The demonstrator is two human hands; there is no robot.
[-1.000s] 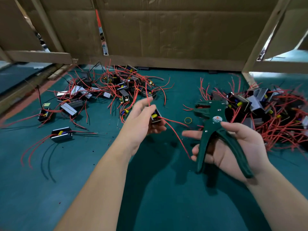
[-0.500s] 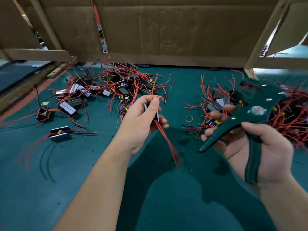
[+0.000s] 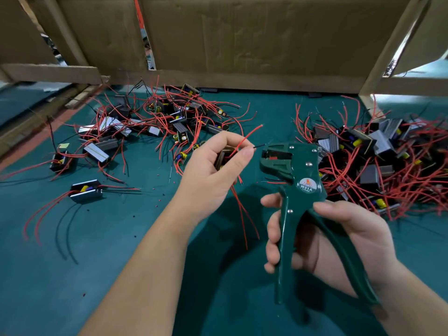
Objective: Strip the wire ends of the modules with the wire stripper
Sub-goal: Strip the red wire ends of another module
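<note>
The left hand (image 3: 213, 173) is curled round a small module (image 3: 224, 158), which sits in the fist with only its brown edge showing between fingers and palm; thumb and forefinger pinch a thin black wire (image 3: 259, 146) just behind its end, so that the tip points right towards the wire stripper (image 3: 294, 170); the tip reaches the mouth of the tool's head, though whether it lies between the jaws I cannot tell; a red wire (image 3: 252, 132) rises from the same fist up and to the right, and more hanging red wires (image 3: 242, 219) trail below the hand over the table (image 3: 72, 299); the right hand (image 3: 344, 238) grips the wire stripper by its two dark green handles, fingers wrapped round the front handle and thumb laid over the rear one, the handles standing spread apart; the tool is held upright above the table, head uppermost and facing left, with a round label reading W01A on its side; the left pile of modules (image 3: 169, 117) lies beyond the left hand, tangled in red and black wires, and a lone module (image 3: 84, 190) lies apart from it near the left edge, its wires trailing towards the person; the right pile of modules (image 3: 378, 161), denser, lies close behind the stripper's head; small red and black specks (image 3: 155, 189) dot the green table in front of the left pile; a cardboard wall (image 3: 242, 32) and pale wooden battens (image 3: 388, 44) close off the far side of the table
</note>
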